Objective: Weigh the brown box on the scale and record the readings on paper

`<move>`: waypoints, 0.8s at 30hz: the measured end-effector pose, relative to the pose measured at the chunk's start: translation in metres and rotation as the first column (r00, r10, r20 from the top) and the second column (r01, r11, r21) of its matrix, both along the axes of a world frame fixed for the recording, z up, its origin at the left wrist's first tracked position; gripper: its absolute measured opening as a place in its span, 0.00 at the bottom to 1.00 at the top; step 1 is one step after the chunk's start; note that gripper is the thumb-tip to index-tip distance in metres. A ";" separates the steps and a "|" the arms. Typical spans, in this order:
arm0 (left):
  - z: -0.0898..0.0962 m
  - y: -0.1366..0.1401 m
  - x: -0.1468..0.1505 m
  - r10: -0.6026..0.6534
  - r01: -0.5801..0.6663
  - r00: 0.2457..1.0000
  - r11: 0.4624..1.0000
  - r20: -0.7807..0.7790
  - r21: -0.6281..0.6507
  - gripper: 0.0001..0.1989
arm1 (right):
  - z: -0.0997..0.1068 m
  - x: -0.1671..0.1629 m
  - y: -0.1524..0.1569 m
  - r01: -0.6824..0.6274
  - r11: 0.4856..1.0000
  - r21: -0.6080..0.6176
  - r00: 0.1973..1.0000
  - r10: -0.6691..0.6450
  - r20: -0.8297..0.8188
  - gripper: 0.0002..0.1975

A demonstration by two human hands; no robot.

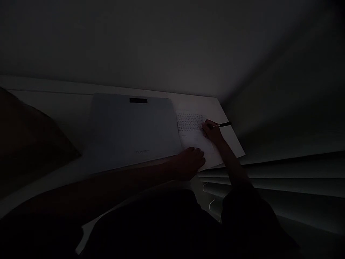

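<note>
In dim light, my right hand (211, 131) is closed around a dark pen (225, 124), whose far end sticks out to the right. This hand rests on the right side of a white sheet of paper (198, 143). Rows of small dark marks fill the upper part of the sheet; they are too small to read. My left hand (190, 162) lies at the sheet's lower edge with its fingers curled in, and nothing shows in it. The pen's tip is hidden by my right fingers.
A flat grey-blue panel (132, 126) with a small dark window lies left of the paper. Both are on a white table (221, 111) against a wall. Dark folds of fabric or blinds (296, 172) hang at the right. A brown shape (32, 133) stands at the left.
</note>
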State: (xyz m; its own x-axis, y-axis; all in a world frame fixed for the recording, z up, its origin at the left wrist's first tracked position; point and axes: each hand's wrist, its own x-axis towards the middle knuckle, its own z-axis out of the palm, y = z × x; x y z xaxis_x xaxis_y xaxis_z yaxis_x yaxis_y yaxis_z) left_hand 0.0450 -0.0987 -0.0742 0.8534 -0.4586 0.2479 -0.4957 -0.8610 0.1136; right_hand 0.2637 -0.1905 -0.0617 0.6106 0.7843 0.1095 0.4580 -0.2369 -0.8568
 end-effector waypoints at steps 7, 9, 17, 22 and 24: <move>0.007 0.001 -0.001 -0.006 0.006 0.999 1.000 -0.040 0.018 0.16 | 0.002 -0.002 0.001 0.001 1.000 0.017 1.000 -0.001 -0.006 0.29; 0.008 0.001 -0.001 -0.008 0.008 0.999 1.000 -0.042 0.017 0.16 | 0.000 -0.001 0.001 0.001 1.000 0.017 1.000 -0.001 -0.008 0.29; 0.002 0.000 0.000 0.008 -0.008 0.999 1.000 -0.035 0.009 0.16 | -0.005 0.004 0.002 -0.006 0.999 0.046 0.998 0.009 -0.063 0.29; 0.007 0.001 -0.002 0.000 0.002 0.999 0.999 -0.048 0.042 0.16 | -0.005 0.005 0.000 0.012 0.999 0.031 0.999 -0.011 -0.034 0.29; 0.010 0.002 -0.002 0.000 0.003 0.998 0.999 -0.066 0.034 0.15 | -0.004 0.005 0.000 0.010 1.000 0.026 1.000 -0.010 -0.029 0.29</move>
